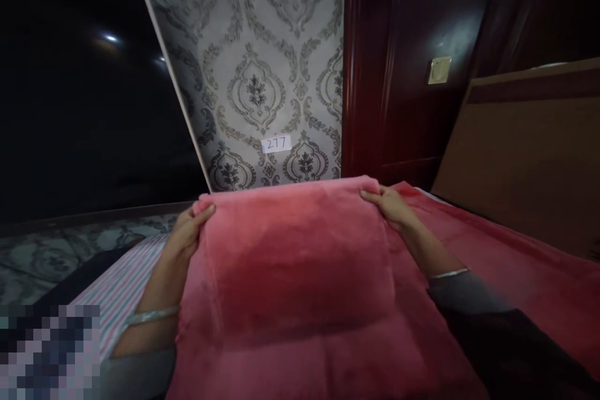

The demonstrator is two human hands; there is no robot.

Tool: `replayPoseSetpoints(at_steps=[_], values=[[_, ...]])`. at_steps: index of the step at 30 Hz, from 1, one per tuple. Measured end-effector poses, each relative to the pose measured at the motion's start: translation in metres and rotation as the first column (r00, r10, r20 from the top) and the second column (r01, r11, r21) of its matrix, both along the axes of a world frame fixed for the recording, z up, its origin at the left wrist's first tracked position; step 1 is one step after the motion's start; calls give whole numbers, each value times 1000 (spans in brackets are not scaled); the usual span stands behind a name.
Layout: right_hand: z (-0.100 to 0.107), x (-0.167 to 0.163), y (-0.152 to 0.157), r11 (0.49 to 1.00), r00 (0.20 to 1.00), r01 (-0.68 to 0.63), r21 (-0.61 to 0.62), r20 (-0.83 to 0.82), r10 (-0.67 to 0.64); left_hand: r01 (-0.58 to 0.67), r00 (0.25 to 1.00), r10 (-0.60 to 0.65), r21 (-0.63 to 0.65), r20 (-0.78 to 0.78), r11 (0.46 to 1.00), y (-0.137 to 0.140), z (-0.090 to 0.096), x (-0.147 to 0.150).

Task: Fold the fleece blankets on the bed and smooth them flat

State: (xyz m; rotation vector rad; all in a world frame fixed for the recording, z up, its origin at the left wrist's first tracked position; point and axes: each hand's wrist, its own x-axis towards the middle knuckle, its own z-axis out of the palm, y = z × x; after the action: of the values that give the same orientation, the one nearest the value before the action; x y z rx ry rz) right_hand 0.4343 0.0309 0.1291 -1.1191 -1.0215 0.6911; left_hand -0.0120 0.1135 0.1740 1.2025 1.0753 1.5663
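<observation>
Stretched between my two hands is a plush pinkish-red blanket (300, 250), its top edge raised and folded over toward me. At its upper left corner my left hand (190, 231) grips the cloth, thumb on the near side. The upper right corner is pinched by my right hand (391, 206), also with the thumb in front. A folded flap hangs down from the held edge, over more of the same cloth below. The fingers behind the blanket are hidden.
More red cloth (497, 256) spreads to the right. A striped sheet (122, 275) lies at left. Ahead stands a patterned wall (290, 94) with a paper label (276, 144) reading 277. A dark panel (84, 94) is at left, a brown board (529, 156) at right.
</observation>
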Motion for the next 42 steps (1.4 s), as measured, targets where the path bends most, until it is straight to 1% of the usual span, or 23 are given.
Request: replayPoseSetpoints(at_steps=[2,4,5,6,7,8,10,12,13,15,17,18,20,22,25,27,29,31,32,34,36,40,42], values=[[33,1,-1,984,995,65,168,69,-78,22,1000,-23,149,3,989,-7,33,0],[56,-1,-7,943,979,110,314,132,-158,32,998,-12,308,-67,951,-15,56,-1],[62,-1,-13,920,965,128,370,167,-201,32,992,15,368,-123,929,-21,61,-4],[63,-2,-21,899,946,146,412,209,-249,31,980,52,409,-190,912,-27,62,-8],[58,-2,-31,882,917,165,441,259,-302,38,959,89,432,-271,901,-34,57,-14],[47,-1,-42,870,881,178,461,320,-349,57,926,119,442,-359,895,-42,47,-21],[10,0,-67,861,793,187,474,444,-417,125,831,145,436,-537,891,-60,12,-38],[-40,1,-94,868,729,125,481,549,-409,200,745,154,438,-649,876,-79,-35,-53],[-67,0,-108,881,713,111,461,580,-393,239,708,141,423,-692,874,-90,-61,-60],[-115,-3,-135,919,700,63,388,640,-318,323,644,102,390,-758,862,-113,-108,-69],[-150,-8,-159,953,710,60,296,658,-249,374,593,70,351,-802,859,-135,-143,-74],[-163,-11,-169,965,720,77,250,655,-227,377,576,62,331,-815,865,-144,-155,-74],[-178,-17,-183,978,744,128,162,636,-203,353,557,41,281,-830,892,-159,-169,-72],[-185,-22,-192,984,765,160,84,619,-177,330,561,-8,215,-828,919,-169,-174,-68],[-185,-28,-201,985,796,170,-5,590,-135,289,608,-91,113,-789,951,-180,-170,-65],[-181,-29,-206,978,827,204,-53,544,-143,218,678,-130,29,-724,976,-185,-164,-65],[-175,-29,-210,959,867,260,-117,466,-179,111,768,-128,-67,-628,992,-189,-157,-64],[-168,-28,-212,937,905,286,-202,379,-195,7,832,-89,-151,-548,989,-191,-153,-61],[-165,-28,-212,928,917,283,-242,351,-188,-30,847,-75,-188,-527,982,-191,-152,-58],[-159,-28,-211,914,922,278,-294,348,-168,-60,850,-86,-258,-519,964,-191,-151,-52],[-156,-29,-209,908,892,312,-281,416,-178,-62,836,-108,-289,-538,955,-190,-151,-48],[-155,-30,-203,908,794,386,-162,560,-237,-63,804,-80,-218,-589,974,-185,-148,-43],[-155,-31,-199,906,792,386,-173,566,-229,-51,810,-75,-198,-582,979,-178,-148,-40]])
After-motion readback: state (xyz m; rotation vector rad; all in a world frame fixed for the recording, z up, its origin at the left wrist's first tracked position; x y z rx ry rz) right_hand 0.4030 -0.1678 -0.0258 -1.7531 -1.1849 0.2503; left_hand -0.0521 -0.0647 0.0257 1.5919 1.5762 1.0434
